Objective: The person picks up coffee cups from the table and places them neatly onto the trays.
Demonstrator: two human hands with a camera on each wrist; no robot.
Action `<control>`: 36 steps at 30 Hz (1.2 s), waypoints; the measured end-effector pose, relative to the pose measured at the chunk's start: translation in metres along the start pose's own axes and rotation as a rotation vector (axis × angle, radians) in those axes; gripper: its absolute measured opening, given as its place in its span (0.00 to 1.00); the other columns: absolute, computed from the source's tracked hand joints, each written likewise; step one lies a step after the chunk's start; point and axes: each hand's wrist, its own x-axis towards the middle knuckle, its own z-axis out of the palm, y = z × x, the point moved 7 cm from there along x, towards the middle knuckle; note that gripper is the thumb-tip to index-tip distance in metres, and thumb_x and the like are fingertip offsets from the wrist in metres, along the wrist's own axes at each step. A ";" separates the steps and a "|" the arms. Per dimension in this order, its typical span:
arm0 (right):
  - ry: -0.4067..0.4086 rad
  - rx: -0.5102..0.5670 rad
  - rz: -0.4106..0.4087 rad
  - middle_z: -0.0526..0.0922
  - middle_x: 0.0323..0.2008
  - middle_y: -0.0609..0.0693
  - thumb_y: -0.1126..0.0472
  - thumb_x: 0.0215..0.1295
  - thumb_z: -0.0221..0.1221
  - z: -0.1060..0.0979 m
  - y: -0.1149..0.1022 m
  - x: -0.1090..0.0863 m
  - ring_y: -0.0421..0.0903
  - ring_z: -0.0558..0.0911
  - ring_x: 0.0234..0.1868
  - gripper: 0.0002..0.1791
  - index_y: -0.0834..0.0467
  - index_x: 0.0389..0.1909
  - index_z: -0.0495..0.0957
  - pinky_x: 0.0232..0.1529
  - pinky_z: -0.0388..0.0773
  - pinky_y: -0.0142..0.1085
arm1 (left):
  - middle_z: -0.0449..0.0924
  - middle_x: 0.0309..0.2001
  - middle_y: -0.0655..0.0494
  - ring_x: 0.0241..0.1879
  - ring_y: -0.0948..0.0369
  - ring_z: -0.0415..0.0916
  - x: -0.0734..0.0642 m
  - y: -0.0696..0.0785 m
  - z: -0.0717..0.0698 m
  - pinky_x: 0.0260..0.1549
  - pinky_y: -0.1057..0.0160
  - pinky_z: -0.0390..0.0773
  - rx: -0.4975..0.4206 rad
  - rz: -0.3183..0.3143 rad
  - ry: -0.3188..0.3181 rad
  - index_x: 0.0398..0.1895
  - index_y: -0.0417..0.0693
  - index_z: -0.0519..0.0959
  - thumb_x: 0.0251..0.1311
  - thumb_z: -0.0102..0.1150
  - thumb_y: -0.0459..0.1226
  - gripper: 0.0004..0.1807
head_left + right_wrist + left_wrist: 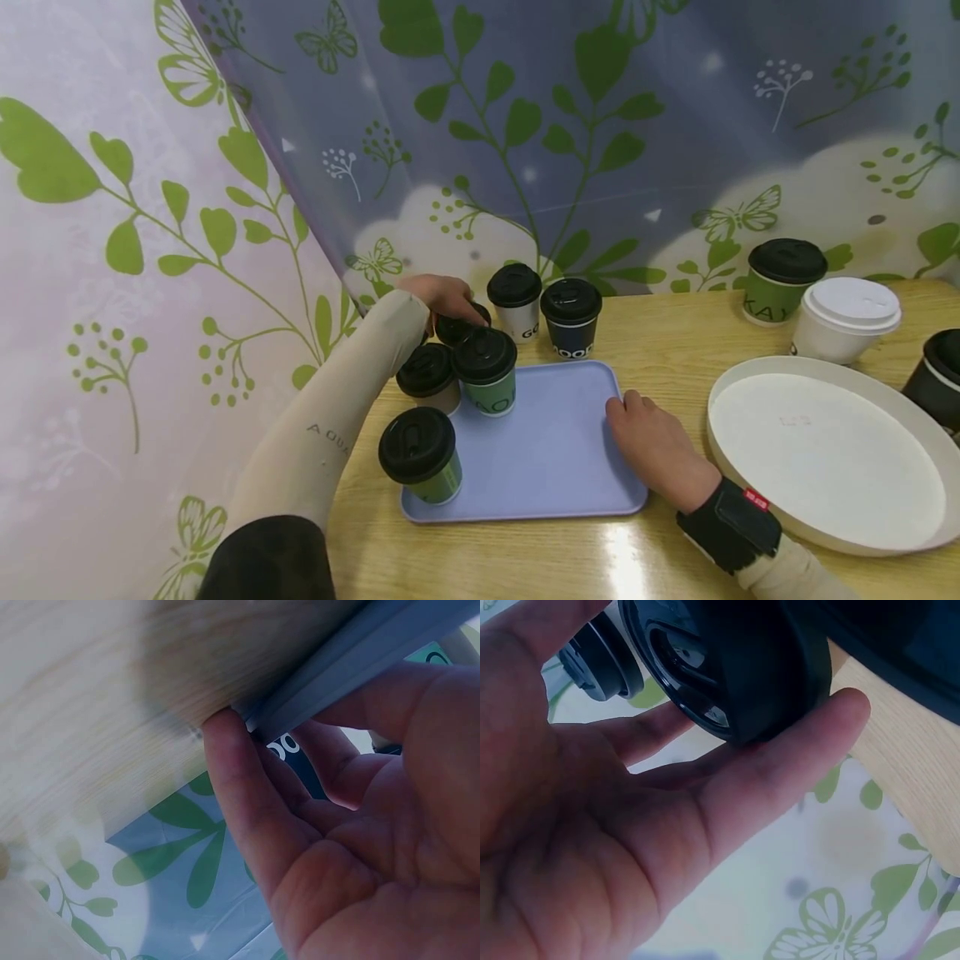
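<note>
My left hand (444,298) reaches to the back left and grips a black-lidded paper cup (453,330) by its lid. In the left wrist view, fingers lie along the side of that dark lid (761,667); the cup's body is mostly hidden. Close in front are a green cup (491,390) on the lavender tray (555,450) and a brown cup (441,392) by the tray's left edge. Another green cup (431,467) stands at the tray's front left. At the tray's right rim, my right hand (656,446) holds the edge between thumb and fingers.
Behind the tray stand a white cup (517,312) and a navy cup (572,321), both black-lidded. A round cream tray (825,458) lies at the right, with a green cup (776,287), a white-lidded cup (840,329) and a black cup (933,383) around it. Patterned cloth (480,150) hangs behind.
</note>
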 end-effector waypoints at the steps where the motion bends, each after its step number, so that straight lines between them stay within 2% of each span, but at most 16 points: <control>1: 0.001 -0.002 -0.001 0.69 0.27 0.58 0.76 0.63 0.61 0.000 0.000 0.000 0.50 0.71 0.23 0.06 0.67 0.34 0.72 0.19 0.74 0.44 | 0.57 0.79 0.43 0.45 0.45 0.85 -0.001 0.000 0.000 0.33 0.56 0.86 -0.006 0.002 0.003 0.82 0.47 0.56 0.70 0.59 0.57 0.45; 6: 0.007 -0.008 -0.004 0.69 0.26 0.58 0.76 0.63 0.61 -0.001 0.000 0.000 0.50 0.72 0.23 0.07 0.67 0.34 0.72 0.19 0.74 0.43 | 0.58 0.78 0.45 0.55 0.42 0.80 -0.004 -0.002 -0.003 0.35 0.54 0.86 -0.045 0.003 0.024 0.81 0.47 0.58 0.69 0.61 0.55 0.43; 12: 0.006 0.001 -0.003 0.69 0.26 0.58 0.76 0.63 0.61 -0.002 0.000 0.000 0.50 0.71 0.23 0.06 0.67 0.34 0.72 0.19 0.73 0.43 | 0.60 0.76 0.44 0.68 0.44 0.69 -0.005 -0.010 -0.008 0.44 0.47 0.85 -0.125 -0.002 0.073 0.79 0.46 0.60 0.68 0.63 0.52 0.42; 16: 0.006 0.003 0.000 0.69 0.27 0.58 0.76 0.64 0.61 -0.002 0.000 0.000 0.50 0.71 0.23 0.06 0.67 0.34 0.72 0.18 0.74 0.44 | 0.57 0.77 0.41 0.68 0.43 0.69 -0.012 -0.017 -0.017 0.45 0.47 0.85 -0.178 -0.005 0.125 0.79 0.44 0.58 0.68 0.63 0.51 0.43; 23: -0.001 0.004 0.004 0.69 0.27 0.58 0.76 0.64 0.61 -0.002 -0.001 0.000 0.50 0.71 0.23 0.06 0.67 0.34 0.72 0.19 0.74 0.44 | 0.62 0.72 0.39 0.64 0.41 0.72 -0.029 -0.031 -0.032 0.50 0.45 0.83 -0.314 0.021 0.220 0.75 0.46 0.60 0.67 0.63 0.49 0.38; 32: -0.022 -0.003 0.010 0.70 0.27 0.59 0.75 0.64 0.60 -0.002 -0.001 0.001 0.50 0.72 0.24 0.05 0.68 0.35 0.73 0.20 0.75 0.44 | 0.64 0.69 0.40 0.60 0.42 0.73 -0.050 -0.041 -0.041 0.49 0.43 0.81 -0.479 0.064 0.366 0.75 0.49 0.62 0.65 0.64 0.48 0.38; 36: -0.017 -0.002 0.013 0.69 0.27 0.59 0.75 0.64 0.61 -0.002 -0.001 0.000 0.50 0.71 0.24 0.05 0.67 0.35 0.73 0.20 0.74 0.44 | 0.66 0.68 0.41 0.58 0.44 0.73 -0.059 -0.042 -0.044 0.47 0.46 0.81 -0.485 0.071 0.421 0.76 0.49 0.61 0.65 0.63 0.50 0.39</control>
